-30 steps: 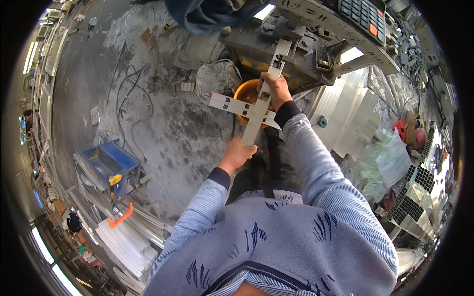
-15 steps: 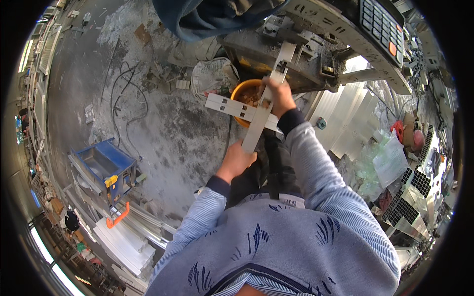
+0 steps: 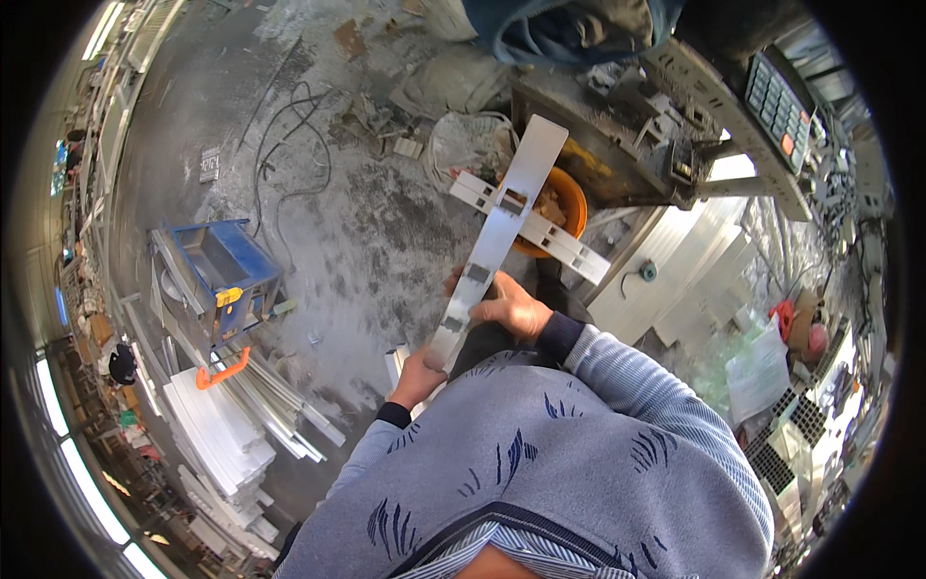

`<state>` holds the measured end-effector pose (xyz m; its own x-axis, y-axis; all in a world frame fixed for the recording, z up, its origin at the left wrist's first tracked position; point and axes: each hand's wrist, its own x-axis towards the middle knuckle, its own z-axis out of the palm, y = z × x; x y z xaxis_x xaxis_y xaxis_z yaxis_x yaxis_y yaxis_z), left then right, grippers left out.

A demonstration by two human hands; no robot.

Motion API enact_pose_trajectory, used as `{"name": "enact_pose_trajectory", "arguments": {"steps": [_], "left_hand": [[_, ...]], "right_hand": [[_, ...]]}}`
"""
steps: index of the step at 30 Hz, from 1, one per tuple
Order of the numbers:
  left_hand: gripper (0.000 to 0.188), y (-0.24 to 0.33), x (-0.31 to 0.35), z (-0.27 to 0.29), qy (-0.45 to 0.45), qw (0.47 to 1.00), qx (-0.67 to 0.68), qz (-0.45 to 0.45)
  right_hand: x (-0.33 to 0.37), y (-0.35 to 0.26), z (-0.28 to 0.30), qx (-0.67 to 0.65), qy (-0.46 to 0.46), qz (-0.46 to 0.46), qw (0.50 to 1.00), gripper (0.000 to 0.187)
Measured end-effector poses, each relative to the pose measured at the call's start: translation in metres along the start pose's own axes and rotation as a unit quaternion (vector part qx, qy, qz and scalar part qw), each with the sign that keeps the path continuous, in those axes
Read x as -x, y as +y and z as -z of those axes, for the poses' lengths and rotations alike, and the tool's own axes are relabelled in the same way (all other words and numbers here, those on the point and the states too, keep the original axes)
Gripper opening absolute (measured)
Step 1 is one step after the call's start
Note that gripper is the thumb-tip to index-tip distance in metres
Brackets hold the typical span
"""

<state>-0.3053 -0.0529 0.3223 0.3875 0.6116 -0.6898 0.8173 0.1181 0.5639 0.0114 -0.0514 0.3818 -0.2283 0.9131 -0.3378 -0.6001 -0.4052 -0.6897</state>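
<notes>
My two hands hold a long silver metal profile bar (image 3: 501, 232) with dark rectangular cut-outs, slanting from near my waist up and away to the right. My left hand (image 3: 419, 379) is closed around its near end, thumb on the upper face. Farther along, my right hand (image 3: 513, 310) grips the bar from the right side; some of its fingers are hidden behind the metal. Beyond, a second slotted metal bar (image 3: 585, 260) lies across an orange bucket (image 3: 581, 205), and the held bar passes over it. Small pale brownish pieces (image 3: 550, 207) show inside the bucket.
A metal workbench (image 3: 666, 179) stands at far right, with a large-key calculator (image 3: 777, 106) above it. Flat metal sheets (image 3: 675, 275) lie right. To the left are a blue machine (image 3: 227, 261), stacked white profiles (image 3: 212, 425) and a cable (image 3: 258, 183) on the dusty floor.
The held bar has been drawn back toward my body, and both hands have come nearer and to the left. My right hand now grips lower than the crossing bar. The view has shifted too.
</notes>
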Motion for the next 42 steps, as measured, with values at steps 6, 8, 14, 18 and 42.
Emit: {"name": "enact_pose_trajectory", "arguments": {"steps": [6, 8, 14, 18, 42], "left_hand": [[0.047, 0.103, -0.027, 0.046, -0.071, 0.974, 0.118, -0.178], [0.049, 0.154, -0.04, 0.056, -0.158, 0.95, 0.184, -0.198], [0.056, 0.216, -0.046, 0.05, -0.125, 0.859, 0.38, -0.319], [0.039, 0.187, -0.058, 0.051, -0.109, 0.888, 0.351, -0.275], [0.014, 0.139, -0.092, 0.024, -0.056, 0.938, 0.309, -0.148]], "right_hand": [[0.022, -0.08, -0.043, 0.243, -0.104, 0.136, 0.955, 0.086], [0.023, -0.095, -0.046, 0.379, -0.053, 0.154, 0.911, 0.078], [0.039, -0.155, -0.033, 0.354, 0.193, 0.336, 0.851, 0.059], [0.035, -0.245, -0.004, 0.548, 0.411, 0.459, 0.565, 0.069], [0.186, -0.047, 0.082, 0.636, 0.52, 0.225, 0.524, 0.077]]}}
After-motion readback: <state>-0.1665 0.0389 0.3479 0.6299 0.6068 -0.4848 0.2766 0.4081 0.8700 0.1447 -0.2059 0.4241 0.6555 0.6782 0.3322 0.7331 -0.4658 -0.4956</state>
